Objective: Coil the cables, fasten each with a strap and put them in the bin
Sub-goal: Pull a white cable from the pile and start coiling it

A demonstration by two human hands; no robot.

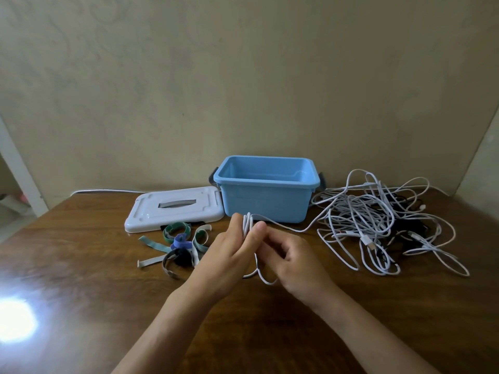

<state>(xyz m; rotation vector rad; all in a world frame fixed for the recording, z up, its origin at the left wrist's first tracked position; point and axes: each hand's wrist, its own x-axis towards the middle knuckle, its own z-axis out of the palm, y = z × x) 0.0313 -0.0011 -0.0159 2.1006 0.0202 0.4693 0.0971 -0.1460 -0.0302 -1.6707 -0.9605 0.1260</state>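
My left hand (232, 255) holds the white cable (247, 225) loops; right hand (294, 261) pinches beside them. Light, springy, slick: grip across all turns. Straps (179, 242) at 10 o'clock, pile (378, 220) at 2, bin (266, 184) at 12.

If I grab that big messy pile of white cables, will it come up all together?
Probably in a floppy clump: the cable pile is tangled in loose loops. Ends would likely dangle and drag. One strand already runs to the left hand.
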